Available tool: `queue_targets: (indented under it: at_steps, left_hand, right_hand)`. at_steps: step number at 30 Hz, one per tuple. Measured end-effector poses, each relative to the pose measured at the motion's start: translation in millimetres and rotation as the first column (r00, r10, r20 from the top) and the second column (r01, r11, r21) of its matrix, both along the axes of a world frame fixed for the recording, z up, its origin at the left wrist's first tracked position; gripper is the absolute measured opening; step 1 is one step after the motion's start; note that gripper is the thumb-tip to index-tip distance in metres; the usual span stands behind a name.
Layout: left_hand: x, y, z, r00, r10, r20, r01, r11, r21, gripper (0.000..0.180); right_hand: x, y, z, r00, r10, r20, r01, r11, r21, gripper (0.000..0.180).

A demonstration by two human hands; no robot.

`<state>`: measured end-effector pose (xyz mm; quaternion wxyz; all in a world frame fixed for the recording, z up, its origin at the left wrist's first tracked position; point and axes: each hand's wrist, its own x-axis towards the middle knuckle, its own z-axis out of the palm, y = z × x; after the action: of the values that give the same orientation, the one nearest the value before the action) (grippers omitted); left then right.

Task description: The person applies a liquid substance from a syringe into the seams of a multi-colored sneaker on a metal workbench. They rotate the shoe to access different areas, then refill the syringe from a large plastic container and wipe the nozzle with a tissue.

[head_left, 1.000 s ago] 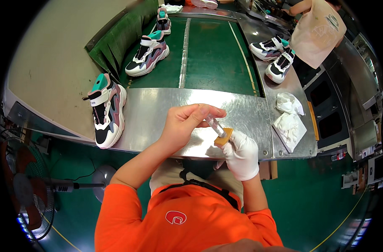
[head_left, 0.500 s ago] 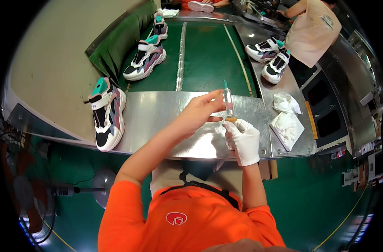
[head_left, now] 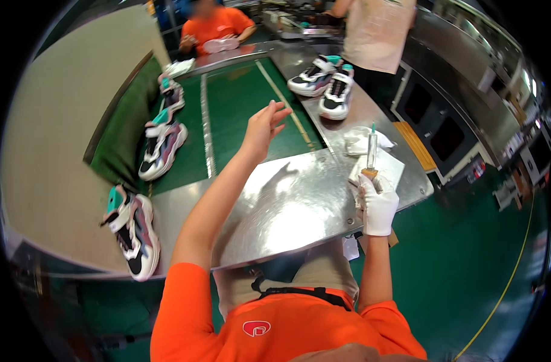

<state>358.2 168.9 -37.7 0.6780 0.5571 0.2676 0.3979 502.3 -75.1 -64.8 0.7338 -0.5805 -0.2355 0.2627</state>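
In my gloved right hand [head_left: 379, 205] is a clear syringe [head_left: 372, 149] with a green needle tip, held upright with the tip up. My fingers close round its lower end, beside an orange-brown piece. My bare left hand [head_left: 264, 130] is raised over the green belt, fingers apart and holding nothing. The nearest shoe to it is one of a pair of sneakers beyond on the metal ledge, the right shoe [head_left: 336, 95] and the left shoe [head_left: 312, 77]. White crumpled cloth [head_left: 355, 140] and a white pad [head_left: 391, 171] lie behind the syringe.
Along the left stand several sneakers with teal inserts, the closest [head_left: 133, 232] by the metal table [head_left: 275, 205]. A green flap [head_left: 121, 120] borders the belt [head_left: 239, 114]. A co-worker in orange [head_left: 218, 27] holds a pale sole at the far end; another person [head_left: 378, 36] stands far right.
My left hand has left the syringe and moved away, up and left, with fingers spread. The right hand has carried the syringe rightward. The whole view has also turned.
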Motion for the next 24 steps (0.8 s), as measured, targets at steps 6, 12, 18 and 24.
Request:
queue_targets:
  at_steps: [6,12,18,24]
  left_hand:
    - [130.7,-18.5,5.9,0.92,-0.293,0.259,0.338,0.929,-0.15,0.055]
    - [185.5,-36.0,-2.8,0.641,-0.046,0.766,0.581,0.681,-0.445,0.063]
    - [176.9,-81.0,-3.5,0.687,-0.259,0.679,0.53,0.818,-0.223,0.063]
    - [136.6,-102.9,13.1,0.811,-0.377,0.447,0.389,0.919,0.069,0.058]
  right_hand:
    - [90.5,9.3,-17.5,0.923,-0.248,0.295,0.238,0.969,0.07,0.026]
    - [103.7,74.5,24.3,0.976,-0.168,0.142,0.153,0.982,0.111,0.024]
    - [105.2,140.3,28.3,0.73,-0.508,0.458,0.505,0.852,0.14,0.025]
    - [86.8,148.8,44.1,0.729,-0.462,0.506,0.483,0.87,0.099,0.025]
